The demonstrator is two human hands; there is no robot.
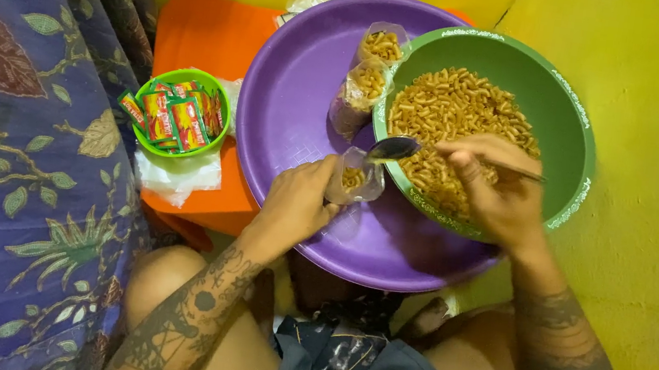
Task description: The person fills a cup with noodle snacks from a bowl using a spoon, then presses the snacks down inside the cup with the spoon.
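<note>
Red-and-yellow sachets (176, 116) fill a small green bowl (141, 142) at the orange stool's (205, 37) left edge. On the purple tray (295, 91), two filled clear bags (368, 75) lean against the big green bowl (565, 106) of golden macaroni (450, 108). The left hand (299, 202) pinches open a small clear bag (353, 178), seemingly part-filled. The right hand (495, 186) grips a metal spoon (398, 147) poised over the bag.
</note>
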